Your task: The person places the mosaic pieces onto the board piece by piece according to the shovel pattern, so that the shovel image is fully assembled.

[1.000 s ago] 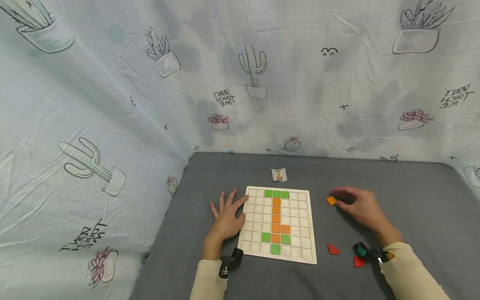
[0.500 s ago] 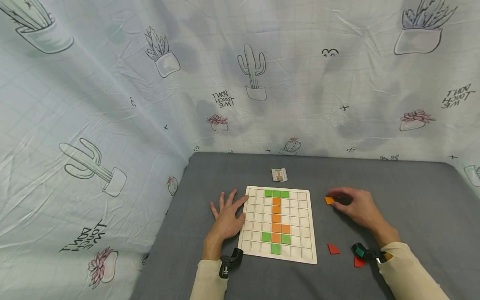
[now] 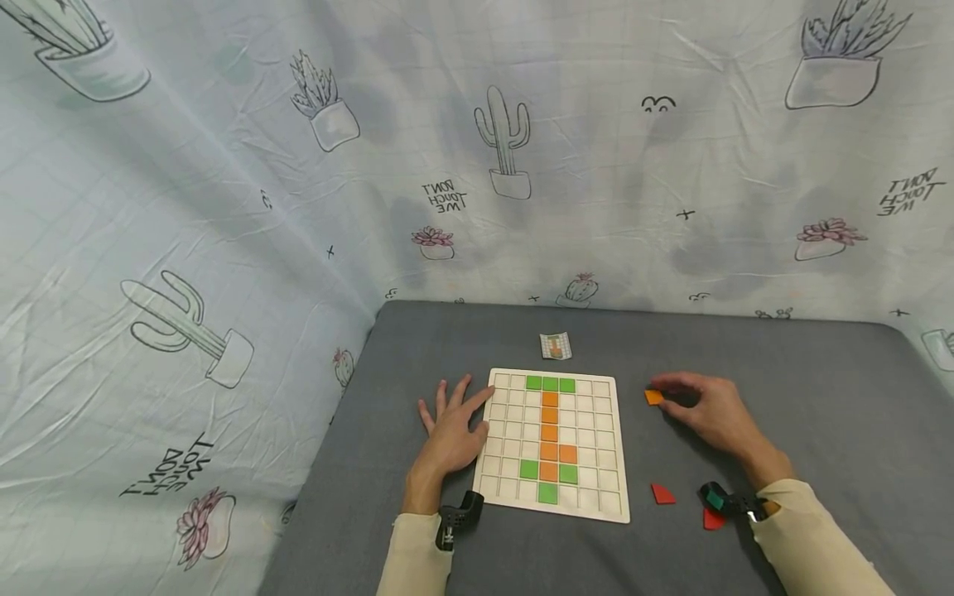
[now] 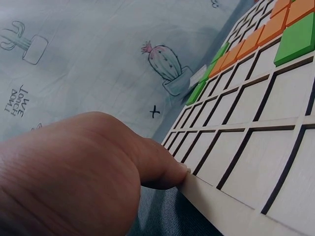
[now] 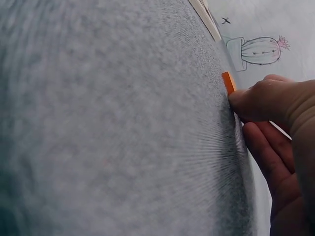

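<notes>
A square wooden grid board (image 3: 596,414) lies on the grey table, with green and orange square tiles set in some of its cells. My left hand (image 3: 450,437) rests at the board's left edge with fingers spread, thumb and index fingertip touching the rim. In the left wrist view the thumb (image 4: 165,169) presses against the board's border. To the right of the board, my right hand (image 3: 711,411) pinches an orange tile (image 3: 653,397) between thumb and fingers, low over the table. The right wrist view shows the tile (image 5: 228,82) jutting out past the thumb tip.
A small printed card (image 3: 555,346) with a grid pattern lies behind the board. Two red pieces lie at the front right: a rounded-corner red piece (image 3: 662,494) and another red piece (image 3: 713,520) partly covered by the wrist camera. A cactus-print curtain (image 3: 596,165) hangs behind the table.
My right hand has shifted slightly left, toward the board, with the orange tile pinched in it. The left hand and the tiles on the board have stayed put.
</notes>
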Tool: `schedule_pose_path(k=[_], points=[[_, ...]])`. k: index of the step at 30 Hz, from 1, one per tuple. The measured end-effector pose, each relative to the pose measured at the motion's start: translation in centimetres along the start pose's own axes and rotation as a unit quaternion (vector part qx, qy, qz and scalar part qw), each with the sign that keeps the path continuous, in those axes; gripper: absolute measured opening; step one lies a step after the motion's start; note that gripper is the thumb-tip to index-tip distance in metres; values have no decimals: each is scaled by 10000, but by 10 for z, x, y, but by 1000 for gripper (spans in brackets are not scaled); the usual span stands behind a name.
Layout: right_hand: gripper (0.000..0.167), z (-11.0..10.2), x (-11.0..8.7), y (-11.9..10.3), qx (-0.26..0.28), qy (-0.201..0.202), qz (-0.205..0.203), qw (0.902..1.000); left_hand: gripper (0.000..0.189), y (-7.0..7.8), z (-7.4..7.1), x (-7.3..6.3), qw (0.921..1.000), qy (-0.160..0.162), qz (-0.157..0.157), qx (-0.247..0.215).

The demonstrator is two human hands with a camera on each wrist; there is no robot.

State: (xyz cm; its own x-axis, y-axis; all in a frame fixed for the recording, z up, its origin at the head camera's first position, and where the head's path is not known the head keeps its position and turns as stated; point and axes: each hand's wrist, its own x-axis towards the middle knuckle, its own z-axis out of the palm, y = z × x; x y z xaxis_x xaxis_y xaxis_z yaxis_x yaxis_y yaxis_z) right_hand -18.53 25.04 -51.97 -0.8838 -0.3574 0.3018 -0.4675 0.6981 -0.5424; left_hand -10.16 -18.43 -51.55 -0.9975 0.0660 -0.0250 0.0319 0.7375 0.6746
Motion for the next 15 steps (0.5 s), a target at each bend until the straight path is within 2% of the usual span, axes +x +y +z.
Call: schedule_pose_path(k=[8, 15], points=[[34, -3, -2, -5, 108, -1, 221, 9997, 59, 0, 2, -3, 10000, -40, 18, 10], [35, -20, -12, -27, 350, 201, 294, 9988, 58, -1, 4, -6, 10000, -1, 10, 13]])
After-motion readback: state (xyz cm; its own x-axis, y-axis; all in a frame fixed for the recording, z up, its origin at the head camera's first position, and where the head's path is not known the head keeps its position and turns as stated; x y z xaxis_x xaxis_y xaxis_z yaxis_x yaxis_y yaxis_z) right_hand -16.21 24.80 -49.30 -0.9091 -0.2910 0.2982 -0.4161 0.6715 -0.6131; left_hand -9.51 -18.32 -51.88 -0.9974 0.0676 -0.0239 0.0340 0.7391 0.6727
